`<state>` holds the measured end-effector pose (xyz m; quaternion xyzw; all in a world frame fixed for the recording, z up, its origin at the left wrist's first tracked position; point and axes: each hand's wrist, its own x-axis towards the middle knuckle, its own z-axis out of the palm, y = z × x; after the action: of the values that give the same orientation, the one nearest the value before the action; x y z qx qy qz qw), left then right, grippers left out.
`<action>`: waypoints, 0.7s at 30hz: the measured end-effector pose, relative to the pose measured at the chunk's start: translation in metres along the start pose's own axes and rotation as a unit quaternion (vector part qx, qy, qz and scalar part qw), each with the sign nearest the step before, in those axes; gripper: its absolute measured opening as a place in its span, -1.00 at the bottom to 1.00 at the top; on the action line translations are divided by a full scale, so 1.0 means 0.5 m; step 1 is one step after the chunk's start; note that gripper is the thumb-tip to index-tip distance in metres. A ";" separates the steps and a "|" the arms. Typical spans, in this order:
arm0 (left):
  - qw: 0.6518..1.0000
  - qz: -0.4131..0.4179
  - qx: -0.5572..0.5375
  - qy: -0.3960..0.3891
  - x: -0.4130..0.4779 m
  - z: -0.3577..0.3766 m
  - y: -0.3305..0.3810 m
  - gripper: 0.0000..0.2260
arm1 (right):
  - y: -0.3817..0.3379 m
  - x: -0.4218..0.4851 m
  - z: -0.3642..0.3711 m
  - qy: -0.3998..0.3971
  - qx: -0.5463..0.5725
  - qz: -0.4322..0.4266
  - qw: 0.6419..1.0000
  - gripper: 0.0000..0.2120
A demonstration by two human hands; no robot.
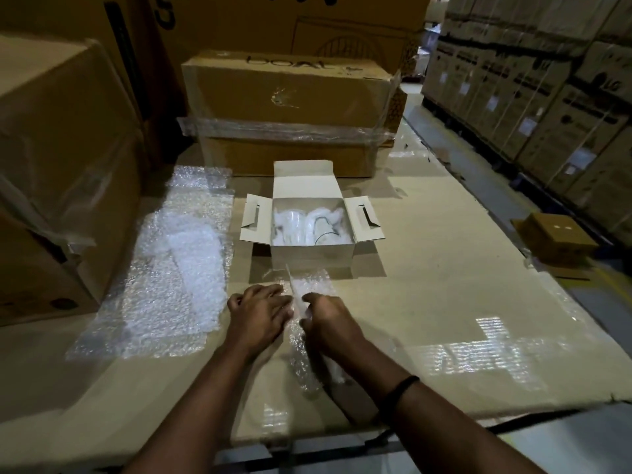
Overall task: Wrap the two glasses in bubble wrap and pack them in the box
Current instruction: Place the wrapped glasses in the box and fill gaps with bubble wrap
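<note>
partial lettering, seemingly "dual", is printed upside down on the large brown carton (287,97) banded with clear film; round logos are seen on the stacked cartons (547,97) at right, too blurred to be read. one small white box (312,230) is stood open on the cardboard-covered counter (444,268), four flaps spread; crumpled white wrapping and at least one wrapped, glass-like shape are held inside it. one flat sheet of bubble wrap (171,268) is laid to the left. one bubble-wrapped bundle (307,330) is lain just before the box, its contents hidden. the left hand (260,313) is pressed flat on it; the right hand (330,323) is curled around its wrap. one black wristband (405,384) is worn on the right wrist. one small brown box (554,239) is set far right.
</note>
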<state>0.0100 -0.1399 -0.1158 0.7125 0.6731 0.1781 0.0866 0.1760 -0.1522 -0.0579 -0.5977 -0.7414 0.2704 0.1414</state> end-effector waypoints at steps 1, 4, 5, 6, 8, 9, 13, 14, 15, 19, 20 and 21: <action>0.999 -0.009 -0.024 0.019 -0.001 0.002 0.000 -0.58 | -0.002 -0.001 0.010 -0.016 0.004 -0.001 1.000 -0.64; 0.993 -0.022 -0.085 0.072 -0.008 0.003 0.003 -0.59 | 0.005 -0.004 0.011 -0.006 0.014 -0.015 1.000 -0.60; 0.992 -0.016 -0.096 0.082 -0.010 0.001 0.007 -0.58 | 0.013 -0.005 0.005 0.037 -0.014 -0.040 0.998 -0.63; 0.992 -0.006 -0.097 0.084 -0.013 -0.003 0.010 -0.58 | 0.022 -0.004 -0.001 0.086 -0.050 -0.070 0.993 -0.65; 0.995 0.019 -0.070 0.069 -0.014 -0.005 0.008 -0.58 | 0.046 -0.002 -0.006 0.121 -0.125 -0.114 0.978 -0.61; 0.997 0.024 -0.051 0.053 -0.014 -0.003 0.006 -0.57 | 0.058 -0.003 -0.004 0.085 -0.159 -0.113 0.977 -0.53; 1.000 0.018 0.006 0.015 -0.008 0.006 0.006 -0.62 | 0.098 -0.015 0.029 -0.061 -0.200 -0.082 0.974 -0.20; 1.000 0.019 0.012 0.013 -0.008 0.007 0.008 -0.62 | 0.100 -0.015 0.028 -0.061 -0.183 -0.084 0.978 -0.20; 1.000 0.019 0.014 0.010 -0.007 0.008 0.008 -0.61 | 0.101 -0.014 0.024 -0.053 -0.163 -0.086 0.981 -0.26; 1.000 0.017 0.008 0.001 -0.005 0.008 0.005 -0.51 | 0.103 -0.030 -0.008 0.155 -0.137 -0.011 0.978 -0.45; 1.000 0.018 0.008 0.001 -0.006 0.007 0.006 -0.49 | 0.103 -0.038 -0.016 0.174 -0.155 0.034 0.972 -0.44; 1.000 0.021 0.010 0.002 -0.006 0.006 0.007 -0.48 | 0.102 -0.042 -0.024 0.152 -0.171 0.081 0.970 -0.42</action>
<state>0.0142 -0.1429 -0.1179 0.7271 0.6597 0.1747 0.0744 0.2288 -0.1625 -0.0745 -0.7050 -0.6956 0.0565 0.1258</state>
